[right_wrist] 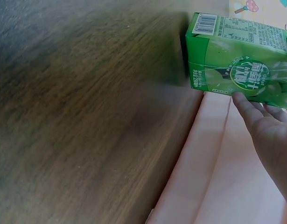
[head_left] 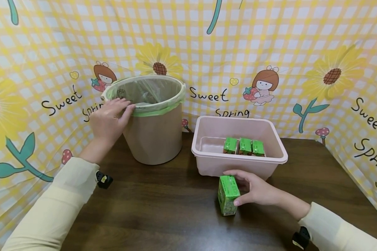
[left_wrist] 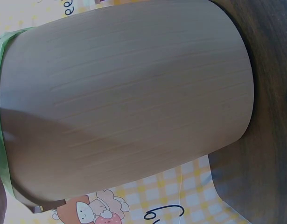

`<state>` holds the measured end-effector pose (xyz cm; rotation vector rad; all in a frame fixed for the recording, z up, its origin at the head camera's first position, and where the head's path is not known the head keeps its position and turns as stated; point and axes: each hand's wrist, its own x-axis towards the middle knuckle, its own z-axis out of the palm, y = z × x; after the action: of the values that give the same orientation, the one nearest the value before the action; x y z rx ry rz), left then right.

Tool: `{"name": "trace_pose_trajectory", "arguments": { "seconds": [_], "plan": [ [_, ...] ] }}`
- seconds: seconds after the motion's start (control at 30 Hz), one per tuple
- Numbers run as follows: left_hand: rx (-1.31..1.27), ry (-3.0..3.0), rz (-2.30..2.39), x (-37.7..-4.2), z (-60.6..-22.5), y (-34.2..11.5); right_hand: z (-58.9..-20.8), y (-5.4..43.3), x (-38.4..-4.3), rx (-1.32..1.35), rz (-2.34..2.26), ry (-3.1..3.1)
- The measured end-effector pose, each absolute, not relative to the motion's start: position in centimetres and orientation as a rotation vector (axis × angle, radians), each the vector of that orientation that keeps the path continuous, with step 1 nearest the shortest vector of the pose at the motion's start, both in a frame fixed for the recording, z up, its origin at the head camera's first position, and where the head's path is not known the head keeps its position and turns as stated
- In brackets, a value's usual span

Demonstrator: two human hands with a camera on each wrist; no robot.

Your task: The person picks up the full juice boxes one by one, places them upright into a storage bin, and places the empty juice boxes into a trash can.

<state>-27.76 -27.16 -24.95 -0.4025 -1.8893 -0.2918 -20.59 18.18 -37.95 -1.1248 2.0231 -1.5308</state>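
Observation:
My left hand [head_left: 108, 116] is at the near left rim of a beige trash bin [head_left: 154, 139], fingers bent over the edge and thumb along the outside. A thin plastic bag [head_left: 150, 112] lines the bin, its green-tinted edge folded over the rim. In the left wrist view the bin's side [left_wrist: 129, 98] fills most of the frame. My right hand [head_left: 257, 190] holds a green juice box [head_left: 228, 195] between thumb and fingers, upright, in front of a pink plastic basin. In the right wrist view the printed side of this juice box [right_wrist: 241, 60] shows, with fingertips at its edge.
The pink basin [head_left: 204, 158] stands right of the bin and holds three more green boxes [head_left: 245, 146] side by side. Both containers stand on a dark wooden table [head_left: 150, 209]. A yellow checked cloth [head_left: 188, 35] hangs close behind and at both sides.

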Motion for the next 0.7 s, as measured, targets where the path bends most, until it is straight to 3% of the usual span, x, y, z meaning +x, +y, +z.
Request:
{"name": "trace_pose_trajectory", "arguments": {
  "seconds": [0.33,0.7],
  "plan": [
    [-0.393,-1.879,-0.294,-27.8,-25.1,-27.3,-36.8,17.7,-20.2,-1.194,-1.547,1.976],
    [-0.4,-1.904,-0.248,-27.5,-24.8,-27.3,-33.0,16.5,-19.5,-1.258,-1.55,1.943]
  ]
}}
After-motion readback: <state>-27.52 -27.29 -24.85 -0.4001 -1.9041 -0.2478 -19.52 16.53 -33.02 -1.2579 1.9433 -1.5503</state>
